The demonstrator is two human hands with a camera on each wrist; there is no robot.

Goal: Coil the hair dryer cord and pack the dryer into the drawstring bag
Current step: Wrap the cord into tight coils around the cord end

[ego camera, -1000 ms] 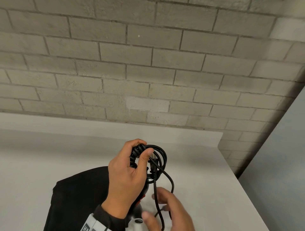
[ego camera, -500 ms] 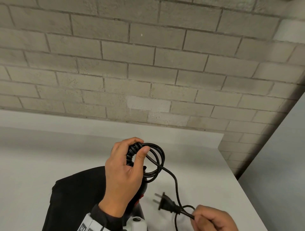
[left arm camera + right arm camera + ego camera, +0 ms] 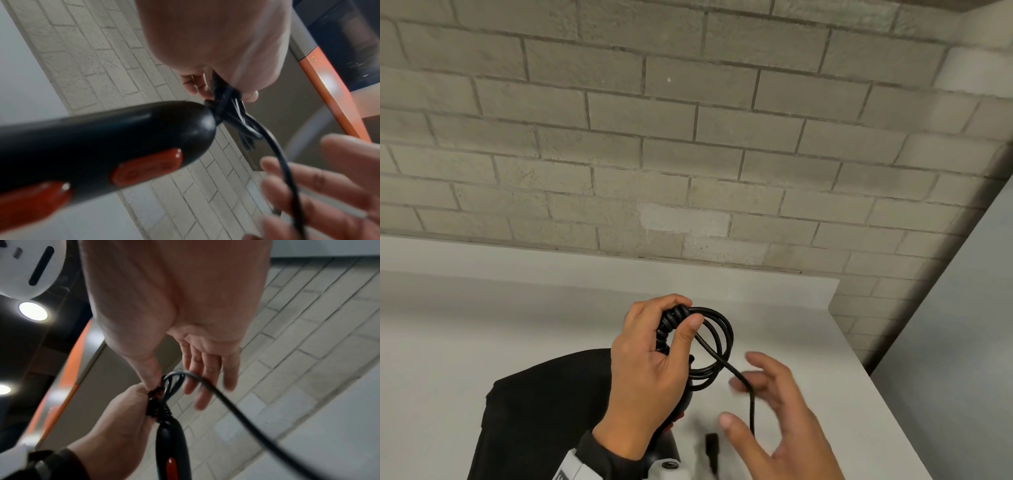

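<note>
Head view: left hand gripping coiled cord above black bag on white table. Right hand beside, fingers spread, loose cord end across them. Dryer handle under coil.

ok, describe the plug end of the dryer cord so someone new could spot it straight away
Start at the white table under the brick wall, near its front edge between the two hands. The left hand grips the coiled cord; one loose strand drops from it past the open right hand. The plug is the small black block dangling low, the only cord part outside the loops.
</note>
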